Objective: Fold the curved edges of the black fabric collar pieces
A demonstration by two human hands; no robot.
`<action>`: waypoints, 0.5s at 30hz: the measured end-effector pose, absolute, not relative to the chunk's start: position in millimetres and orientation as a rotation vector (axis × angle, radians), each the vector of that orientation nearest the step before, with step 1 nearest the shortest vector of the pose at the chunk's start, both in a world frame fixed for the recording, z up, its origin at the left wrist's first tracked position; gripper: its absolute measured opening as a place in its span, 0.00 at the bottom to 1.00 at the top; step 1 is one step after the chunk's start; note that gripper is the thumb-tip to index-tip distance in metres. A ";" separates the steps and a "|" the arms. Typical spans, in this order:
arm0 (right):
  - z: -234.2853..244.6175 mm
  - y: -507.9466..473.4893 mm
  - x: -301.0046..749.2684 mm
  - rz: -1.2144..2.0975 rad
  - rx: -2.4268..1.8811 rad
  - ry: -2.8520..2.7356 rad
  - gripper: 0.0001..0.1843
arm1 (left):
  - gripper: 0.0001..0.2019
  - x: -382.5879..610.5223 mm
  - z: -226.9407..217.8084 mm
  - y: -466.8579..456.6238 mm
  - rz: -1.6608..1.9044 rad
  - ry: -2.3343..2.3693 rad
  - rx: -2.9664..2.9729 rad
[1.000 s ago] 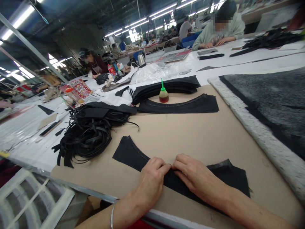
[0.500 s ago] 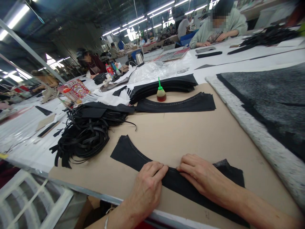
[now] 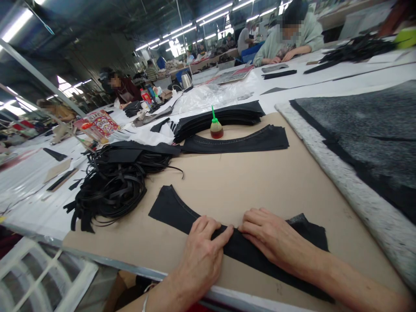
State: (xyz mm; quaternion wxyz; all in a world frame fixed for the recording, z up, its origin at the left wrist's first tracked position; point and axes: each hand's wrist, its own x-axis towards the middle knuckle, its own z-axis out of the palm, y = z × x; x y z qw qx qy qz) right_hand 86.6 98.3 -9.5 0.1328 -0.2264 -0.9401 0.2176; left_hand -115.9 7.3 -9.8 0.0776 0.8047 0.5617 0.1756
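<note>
A curved black fabric piece [image 3: 169, 209] lies on the brown cardboard mat [image 3: 247, 177] near the front edge. My left hand [image 3: 203, 251] rests on the middle of it, fingers stretched flat and pressing down. My right hand [image 3: 271, 236] lies just to the right on the same piece, fingers flat, fingertips almost meeting those of the left. Neither hand grips anything.
A tangle of black strips [image 3: 113, 182] sits at the left. Further back lie stacks of curved black pieces [image 3: 237, 141] and a small glue bottle [image 3: 215, 128] with a green tip. A grey felt pad [image 3: 357, 125] fills the right. Other people work at far tables.
My hands have shifted slightly along the fabric piece, fingertips coming close together again. The view has drifted a little to the right.
</note>
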 end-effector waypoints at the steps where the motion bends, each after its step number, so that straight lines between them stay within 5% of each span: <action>1: -10.0 98.2 86.7 0.628 -0.653 -2.723 0.09 | 0.25 -116.6 -10.8 5.8 0.518 1.675 2.438; 15: -9.7 96.7 86.4 0.540 -0.624 -2.731 0.10 | 0.18 -101.8 -10.3 4.7 0.732 1.805 2.358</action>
